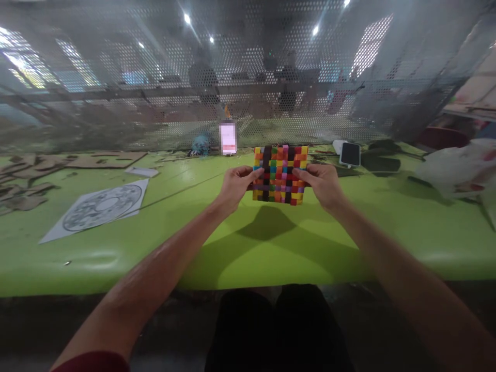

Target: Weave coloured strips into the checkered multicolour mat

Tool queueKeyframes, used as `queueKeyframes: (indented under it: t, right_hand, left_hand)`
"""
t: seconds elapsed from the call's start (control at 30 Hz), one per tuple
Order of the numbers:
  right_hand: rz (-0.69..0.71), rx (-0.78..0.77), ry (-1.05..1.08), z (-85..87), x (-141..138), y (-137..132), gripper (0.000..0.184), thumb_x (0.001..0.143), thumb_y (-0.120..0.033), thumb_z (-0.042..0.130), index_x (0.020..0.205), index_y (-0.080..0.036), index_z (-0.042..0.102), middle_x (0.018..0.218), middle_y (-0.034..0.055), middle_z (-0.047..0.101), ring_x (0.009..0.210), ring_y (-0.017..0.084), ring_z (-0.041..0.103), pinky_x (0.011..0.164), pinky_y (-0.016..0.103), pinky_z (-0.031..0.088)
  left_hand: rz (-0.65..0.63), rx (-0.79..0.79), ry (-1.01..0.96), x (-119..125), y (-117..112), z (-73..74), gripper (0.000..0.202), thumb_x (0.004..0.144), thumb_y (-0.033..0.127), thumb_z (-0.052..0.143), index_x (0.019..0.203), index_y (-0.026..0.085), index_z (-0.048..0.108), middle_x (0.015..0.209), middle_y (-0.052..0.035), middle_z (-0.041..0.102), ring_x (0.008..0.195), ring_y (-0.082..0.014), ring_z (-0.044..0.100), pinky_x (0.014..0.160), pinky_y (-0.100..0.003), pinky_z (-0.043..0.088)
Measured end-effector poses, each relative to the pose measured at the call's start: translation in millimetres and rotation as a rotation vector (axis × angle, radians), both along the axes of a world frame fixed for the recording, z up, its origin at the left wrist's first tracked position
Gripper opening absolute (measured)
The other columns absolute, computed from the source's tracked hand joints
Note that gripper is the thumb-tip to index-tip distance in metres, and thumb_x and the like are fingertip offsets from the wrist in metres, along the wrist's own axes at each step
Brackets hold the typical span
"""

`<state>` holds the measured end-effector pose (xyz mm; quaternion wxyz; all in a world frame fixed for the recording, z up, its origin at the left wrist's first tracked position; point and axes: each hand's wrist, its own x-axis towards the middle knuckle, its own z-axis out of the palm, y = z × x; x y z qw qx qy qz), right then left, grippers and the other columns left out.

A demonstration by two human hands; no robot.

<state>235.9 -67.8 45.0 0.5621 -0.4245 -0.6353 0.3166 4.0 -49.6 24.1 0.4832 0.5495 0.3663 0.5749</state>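
Note:
Between both hands is a square woven mat (279, 181) of multicoloured strips, yellow, red, orange, black, blue, green and purple. It is held up above the green table, tilted to face me, and casts a shadow below. My left hand (237, 183) pinches its left edge, thumb on the front and fingers behind. On the opposite edge my right hand (323, 181) grips it the same way, thumb pressed on the front. The fingers behind the mat are mostly hidden.
Green table cover (186, 227) spreads around. Leftward lie a sheet with a round printed pattern (103, 204) and cut cardboard pieces (93, 160). A lit phone (228, 138) stands near the perforated metal screen (248, 67). Rightward are a dark-screened device (350, 154) and a translucent plastic bag (457, 165).

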Motion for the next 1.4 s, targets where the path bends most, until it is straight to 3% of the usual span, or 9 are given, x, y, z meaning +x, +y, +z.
queueKeyframes:
  t: [0.2,0.43,0.73,0.93,1.07,1.17,1.3,1.4]
  right_hand:
    - [-0.021,0.028,-0.034,-1.4,0.6,0.3,0.042,0.076,-0.045,0.087,0.054,-0.021,0.061,0.054,-0.0017,0.053,0.058,0.015,0.056,0.052,0.029,0.045]
    - [0.009,-0.015,0.036,-2.0,-2.0,-0.5,0.036,0.074,-0.048,0.089,0.061,-0.02,0.07,0.058,0.0001,0.062,0.06,0.016,0.061,0.054,0.03,0.054]
    - [0.039,-0.063,0.08,-5.1,4.0,8.1,0.033,0.068,-0.05,0.091,0.064,-0.022,0.075,0.063,0.0023,0.069,0.061,0.019,0.067,0.056,0.033,0.058]
    - [0.082,-0.143,0.161,-10.6,7.6,15.1,0.035,0.061,-0.053,0.094,0.068,-0.023,0.077,0.066,0.0022,0.072,0.064,0.02,0.07,0.066,0.036,0.063]
    - [0.089,-0.17,0.171,-13.7,8.6,16.3,0.037,0.06,-0.054,0.094,0.07,-0.022,0.078,0.07,0.0026,0.074,0.064,0.018,0.069,0.067,0.035,0.061]
    - [0.046,-0.111,0.098,-12.9,5.2,12.1,0.035,0.064,-0.054,0.092,0.068,-0.022,0.077,0.068,0.0022,0.072,0.062,0.016,0.065,0.061,0.031,0.057]
    - [-0.02,-0.016,0.023,-10.3,-1.4,4.6,0.038,0.069,-0.053,0.088,0.058,-0.021,0.07,0.056,-0.0011,0.061,0.056,0.014,0.055,0.051,0.028,0.047]
    - [-0.017,-0.006,0.009,-9.1,-3.8,1.8,0.038,0.072,-0.051,0.087,0.058,-0.02,0.069,0.057,-0.0014,0.058,0.057,0.014,0.053,0.051,0.027,0.044]
  left_hand:
    - [0.044,0.052,0.043,-2.9,0.9,1.5,0.043,0.068,0.053,0.091,0.062,0.019,0.065,0.06,0.0009,0.06,0.064,-0.0138,0.061,0.059,-0.026,0.052]
    - [0.074,0.097,0.064,1.0,0.3,2.9,0.047,0.071,0.053,0.089,0.057,0.018,0.06,0.057,0.0016,0.056,0.057,-0.0113,0.054,0.053,-0.025,0.046]
    - [-0.134,0.093,0.081,-6.9,10.3,-2.5,0.047,0.074,0.057,0.085,0.063,0.016,0.066,0.063,-0.0015,0.065,0.057,-0.0121,0.06,0.064,-0.03,0.059]
    - [-0.208,0.025,0.085,-9.0,8.2,2.7,0.047,0.073,0.058,0.086,0.07,0.014,0.069,0.068,-0.0041,0.069,0.063,-0.0158,0.067,0.072,-0.035,0.063]
    - [-0.263,0.013,0.11,-11.1,13.0,-1.5,0.047,0.076,0.059,0.083,0.074,0.014,0.07,0.073,-0.0057,0.072,0.067,-0.0166,0.069,0.076,-0.036,0.063]
    - [-0.161,-0.006,0.087,-8.7,15.6,-6.4,0.045,0.074,0.056,0.086,0.074,0.014,0.069,0.073,-0.0042,0.07,0.064,-0.0138,0.066,0.073,-0.034,0.062]
    - [0.017,0.028,0.029,-3.0,11.7,-5.7,0.043,0.061,0.042,0.096,0.077,0.016,0.067,0.075,-0.0013,0.067,0.068,-0.0123,0.063,0.066,-0.028,0.057]
    - [0.045,0.074,-0.002,-2.0,9.0,-2.2,0.044,0.057,0.039,0.097,0.078,0.016,0.066,0.074,0.0002,0.066,0.067,-0.0119,0.061,0.064,-0.027,0.055]
